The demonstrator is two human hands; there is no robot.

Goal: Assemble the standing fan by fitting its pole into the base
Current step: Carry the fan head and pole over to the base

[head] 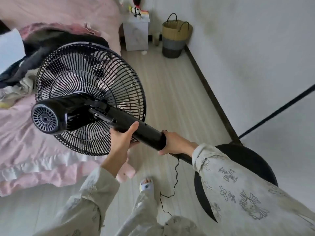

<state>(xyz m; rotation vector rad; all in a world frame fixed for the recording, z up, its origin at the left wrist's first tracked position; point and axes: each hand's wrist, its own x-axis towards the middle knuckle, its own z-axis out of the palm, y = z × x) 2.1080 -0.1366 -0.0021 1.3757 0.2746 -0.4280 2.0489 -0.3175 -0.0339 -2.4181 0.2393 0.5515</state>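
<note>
The black fan head (88, 92) with its wire grille and motor housing (51, 114) is tilted toward the bed. Its thick black pole (146, 132) slants down to the right. My left hand (121, 138) grips the pole just below the fan's neck. My right hand (175, 143) clasps the pole's lower collar where a thinner tube continues under my sleeve. The round black base (252, 160) lies on the floor at the right, partly hidden by my right arm. I cannot tell whether the pole meets the base. A thin black power cord (175, 181) dangles to the floor.
A bed with pink bedding (34, 150) and heaped clothes fills the left. A white nightstand (136, 34) and a woven basket (175, 38) stand at the far wall. The white wall (255, 57) runs along the right. My slippered foot (145, 184) is on the striped floor.
</note>
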